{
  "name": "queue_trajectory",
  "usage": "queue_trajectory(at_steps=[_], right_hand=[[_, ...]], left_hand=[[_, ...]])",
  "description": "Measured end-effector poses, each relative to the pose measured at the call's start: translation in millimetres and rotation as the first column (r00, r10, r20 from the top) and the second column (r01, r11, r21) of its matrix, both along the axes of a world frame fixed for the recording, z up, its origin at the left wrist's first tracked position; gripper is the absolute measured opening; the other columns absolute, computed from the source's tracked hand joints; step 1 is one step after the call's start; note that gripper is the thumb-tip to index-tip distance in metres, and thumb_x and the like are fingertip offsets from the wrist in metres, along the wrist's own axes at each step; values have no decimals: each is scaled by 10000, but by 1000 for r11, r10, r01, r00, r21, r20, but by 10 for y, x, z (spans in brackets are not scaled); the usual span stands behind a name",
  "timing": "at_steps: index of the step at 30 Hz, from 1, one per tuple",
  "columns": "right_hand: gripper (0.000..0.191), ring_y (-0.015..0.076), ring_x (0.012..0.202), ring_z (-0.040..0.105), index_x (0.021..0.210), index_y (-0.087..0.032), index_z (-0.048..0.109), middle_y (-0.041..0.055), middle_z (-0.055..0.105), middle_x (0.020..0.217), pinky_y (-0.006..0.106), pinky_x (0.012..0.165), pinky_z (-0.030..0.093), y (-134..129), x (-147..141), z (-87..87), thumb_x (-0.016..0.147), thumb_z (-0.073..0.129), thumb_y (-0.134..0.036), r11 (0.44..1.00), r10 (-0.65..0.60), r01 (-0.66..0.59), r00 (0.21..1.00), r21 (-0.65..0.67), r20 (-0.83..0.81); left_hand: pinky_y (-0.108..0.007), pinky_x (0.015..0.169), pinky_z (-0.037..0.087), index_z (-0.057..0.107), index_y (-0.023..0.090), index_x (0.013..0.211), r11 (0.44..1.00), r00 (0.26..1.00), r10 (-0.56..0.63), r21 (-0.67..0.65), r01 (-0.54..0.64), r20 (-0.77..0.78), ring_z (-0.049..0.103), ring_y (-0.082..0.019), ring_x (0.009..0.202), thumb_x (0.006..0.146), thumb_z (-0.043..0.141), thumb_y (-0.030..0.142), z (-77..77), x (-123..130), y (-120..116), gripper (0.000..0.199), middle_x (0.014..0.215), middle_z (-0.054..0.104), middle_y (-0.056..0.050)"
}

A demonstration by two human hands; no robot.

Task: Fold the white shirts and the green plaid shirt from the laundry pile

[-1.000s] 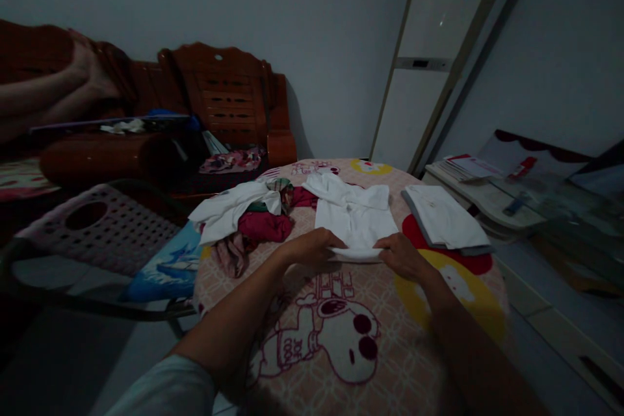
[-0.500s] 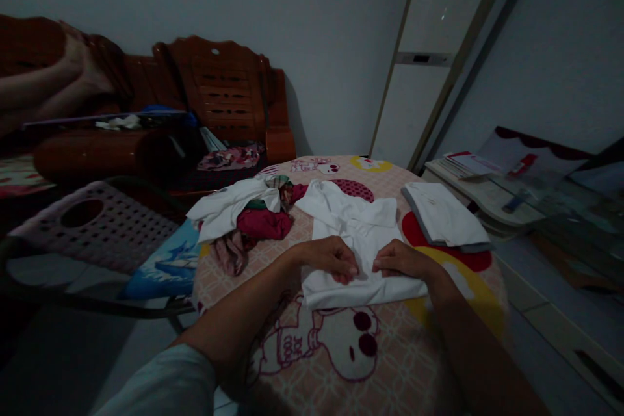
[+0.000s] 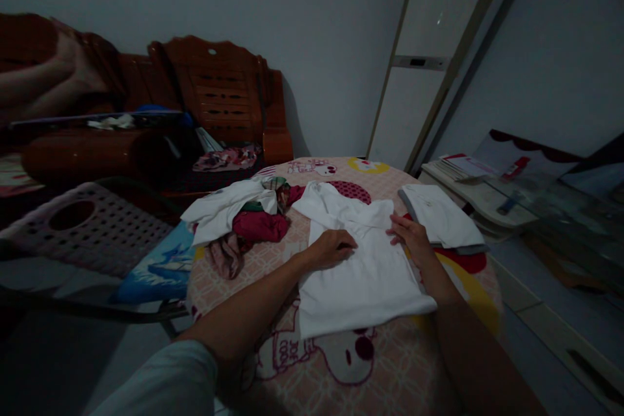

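Note:
A white shirt (image 3: pixel 361 286) lies fairly flat on the round table, its collar end bunched toward the far side. Over its left part, my left hand (image 3: pixel 331 250) rests with loosely bent fingers, thumb and fingers a little apart and nothing gripped between them. At the shirt's right edge, near the upper corner, my right hand (image 3: pixel 412 237) touches the cloth with fingers spread. Just beyond that hand is a folded white garment (image 3: pixel 443 214) on top of a grey one. A loose heap of clothes, with a white garment (image 3: pixel 227 205) and a dark red cloth (image 3: pixel 260 226), lies to the left.
A patterned tablecloth (image 3: pixel 390 364) covers the table. A woven chair (image 3: pixel 97 227) with a blue cushion (image 3: pixel 158 263) stands at left. Behind are wooden seats (image 3: pixel 214 91) and another person's legs (image 3: pixel 53 75). A tall white cabinet-like unit (image 3: pixel 414 97) and a glass shelf (image 3: pixel 550 201) are right.
The shirt's near edge has come closer and its middle is smoother. My right hand has moved away to the shirt's right edge, fingers spreading; my left hand has shifted slightly up the shirt.

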State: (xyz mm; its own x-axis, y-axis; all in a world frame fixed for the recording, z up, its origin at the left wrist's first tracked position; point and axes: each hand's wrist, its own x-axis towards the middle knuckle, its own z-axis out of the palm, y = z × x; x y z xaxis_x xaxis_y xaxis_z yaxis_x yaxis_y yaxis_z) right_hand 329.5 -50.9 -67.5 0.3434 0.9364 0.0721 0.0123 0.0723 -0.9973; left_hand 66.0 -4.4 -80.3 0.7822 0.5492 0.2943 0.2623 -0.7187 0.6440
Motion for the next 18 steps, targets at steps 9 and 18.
queue_trajectory(at_steps=[9, 18], right_hand=[[380, 89, 348, 472, 852, -117, 752, 5, 626, 488, 198, 325, 329, -145, 49, 134, 574, 824, -365, 1000, 9, -9, 998, 14, -55], [457, 114, 431, 580, 1004, -143, 734, 32, 714, 699, 180, 301, 376, -23, 1, -43, 593, 783, -339, 984, -164, 173, 973, -42, 162]], left_hand=[[-261, 856, 498, 731, 145, 992, 1000, 1000, 20, 4, -20, 11, 668, -164, 925, 881, 561, 195, 36, 9, -45, 209, 1008, 737, -77], [-239, 793, 508, 737, 133, 978, 999, 1000, 25, -37, -25, 4, 677, -157, 842, 898, 555, 217, 105, 4, -59, 215, 955, 751, -76]])
